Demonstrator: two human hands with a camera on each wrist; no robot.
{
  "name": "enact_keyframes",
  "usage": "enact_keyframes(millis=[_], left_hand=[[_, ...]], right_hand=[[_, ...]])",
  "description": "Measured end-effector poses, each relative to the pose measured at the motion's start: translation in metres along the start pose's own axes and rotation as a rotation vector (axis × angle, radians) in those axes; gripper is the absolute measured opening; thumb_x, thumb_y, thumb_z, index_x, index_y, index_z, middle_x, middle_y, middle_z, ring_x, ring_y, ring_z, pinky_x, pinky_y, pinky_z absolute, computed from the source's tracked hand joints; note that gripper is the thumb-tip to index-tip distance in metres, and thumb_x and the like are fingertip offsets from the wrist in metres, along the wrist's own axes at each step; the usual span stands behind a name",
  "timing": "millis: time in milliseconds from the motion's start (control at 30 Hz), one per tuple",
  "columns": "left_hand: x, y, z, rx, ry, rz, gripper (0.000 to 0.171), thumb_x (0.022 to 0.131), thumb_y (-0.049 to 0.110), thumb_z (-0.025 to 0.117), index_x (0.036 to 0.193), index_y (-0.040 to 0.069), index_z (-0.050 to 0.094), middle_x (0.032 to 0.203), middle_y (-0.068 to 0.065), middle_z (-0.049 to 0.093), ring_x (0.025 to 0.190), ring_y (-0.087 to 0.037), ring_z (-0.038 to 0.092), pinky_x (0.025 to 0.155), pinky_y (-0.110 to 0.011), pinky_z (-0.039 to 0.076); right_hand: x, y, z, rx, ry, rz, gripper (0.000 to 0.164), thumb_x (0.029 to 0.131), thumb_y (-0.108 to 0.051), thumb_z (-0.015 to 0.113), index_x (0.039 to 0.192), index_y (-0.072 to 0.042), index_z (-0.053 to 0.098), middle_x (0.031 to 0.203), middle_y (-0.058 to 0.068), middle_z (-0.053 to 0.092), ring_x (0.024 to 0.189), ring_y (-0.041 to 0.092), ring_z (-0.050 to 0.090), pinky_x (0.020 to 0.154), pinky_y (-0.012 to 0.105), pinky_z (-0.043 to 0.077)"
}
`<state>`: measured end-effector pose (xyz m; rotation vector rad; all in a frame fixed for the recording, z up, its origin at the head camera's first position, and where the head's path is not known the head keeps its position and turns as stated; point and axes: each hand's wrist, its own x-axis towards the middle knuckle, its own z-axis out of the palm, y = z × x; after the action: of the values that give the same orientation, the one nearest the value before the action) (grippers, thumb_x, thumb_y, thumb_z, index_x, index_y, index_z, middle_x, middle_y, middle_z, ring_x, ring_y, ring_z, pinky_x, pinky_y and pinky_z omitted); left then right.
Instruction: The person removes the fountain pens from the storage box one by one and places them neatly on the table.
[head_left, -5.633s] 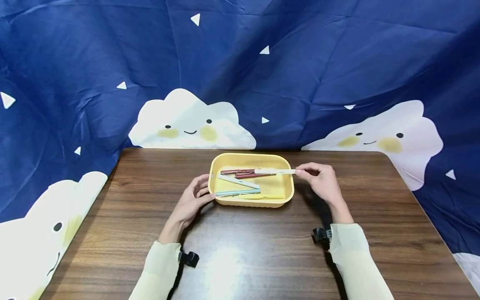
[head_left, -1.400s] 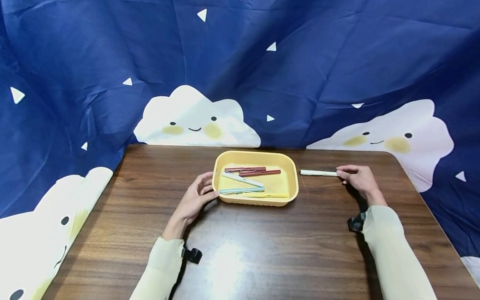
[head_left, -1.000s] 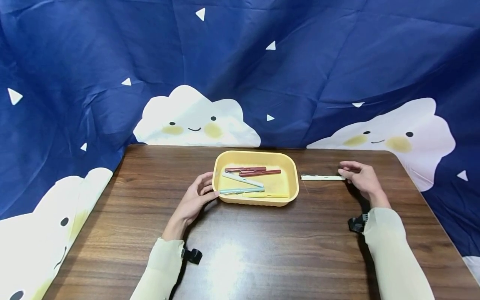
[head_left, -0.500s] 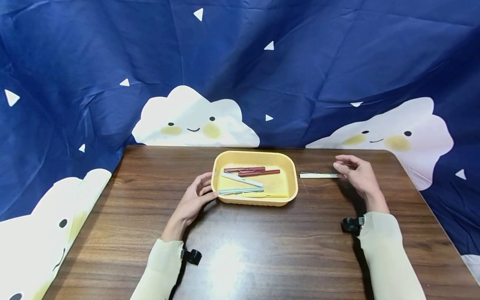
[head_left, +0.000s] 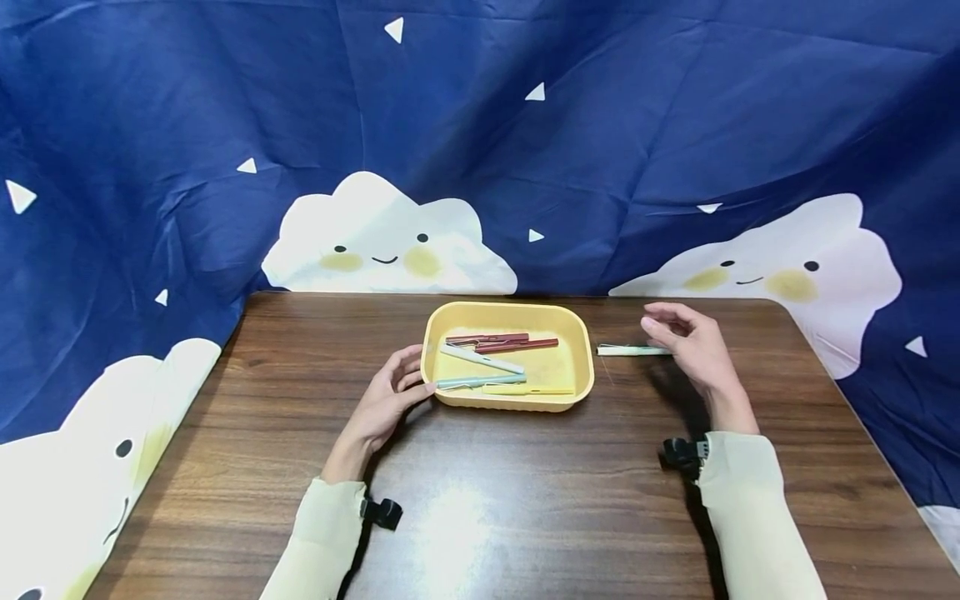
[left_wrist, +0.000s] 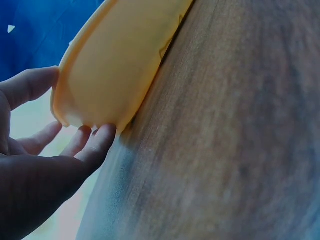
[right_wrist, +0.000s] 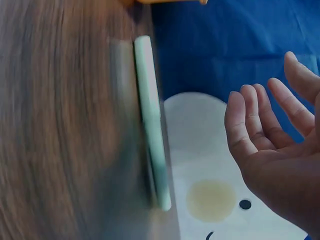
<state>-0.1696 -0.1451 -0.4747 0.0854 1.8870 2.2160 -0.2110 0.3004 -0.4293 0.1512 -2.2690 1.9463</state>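
My left hand (head_left: 384,408) holds the left end of a yellow plastic bin (head_left: 551,403), its thumb and fingertips spread against the rim and end wall in the left wrist view. Inside lie two dark red pens (head_left: 543,343), a white pen (head_left: 483,358), a light blue pen (head_left: 495,379) and a yellow pen (head_left: 536,390). Another white pen (right_wrist: 149,95), with a metal clip, lies on the table just right of the bin. My right hand (head_left: 693,346) hovers over that pen's right end, fingers loosely bent and holding nothing.
Everything stands on a brown wood-grain table (head_left: 540,500). Behind it hangs a dark blue curtain (head_left: 570,150) printed with smiling clouds. The bin sits near the table's back edge. Both wrists wear a small black camera mount (head_left: 382,513).
The white pen my right hand pinched over the bin now lies on the table to its right. That hand has let go, lifted and shifted left; my left hand stays at the bin.
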Motion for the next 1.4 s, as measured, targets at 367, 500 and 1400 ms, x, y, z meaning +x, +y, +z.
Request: enact_keyframes(millis=[367,500,1400], left_hand=[[-0.001,0.000,0.000,0.001,-0.007,0.002,0.072,0.089,-0.009,0.068,0.152,0.001,0.035,0.146,-0.029,0.042,0.133,-0.040,0.045,0.092,-0.023,0.049],[0.000,-0.001,0.000,-0.006,-0.009,0.001,0.072,0.089,-0.010,0.067,0.152,0.001,0.035,0.146,-0.029,0.042,0.133,-0.040,0.045,0.092,-0.023,0.049],[-0.001,-0.002,-0.002,0.010,-0.027,-0.001,0.072,0.091,-0.007,0.068,0.154,0.003,0.034,0.147,-0.026,0.041,0.134,-0.039,0.044,0.092,-0.023,0.049]], right_hand=[[-0.004,-0.018,0.027,0.023,-0.022,-0.055,0.022,0.093,-0.003,0.073,0.115,-0.002,0.070,0.101,-0.002,0.069,0.084,0.009,0.067,0.072,0.021,0.058],[-0.005,-0.021,0.036,0.035,-0.042,-0.079,0.020,0.093,-0.001,0.072,0.113,-0.006,0.072,0.101,0.002,0.070,0.084,0.009,0.067,0.072,0.022,0.058],[-0.003,-0.022,0.122,0.072,-0.180,-0.095,0.033,0.090,0.005,0.072,0.120,0.015,0.063,0.109,0.019,0.067,0.093,0.014,0.063,0.082,0.025,0.056]])
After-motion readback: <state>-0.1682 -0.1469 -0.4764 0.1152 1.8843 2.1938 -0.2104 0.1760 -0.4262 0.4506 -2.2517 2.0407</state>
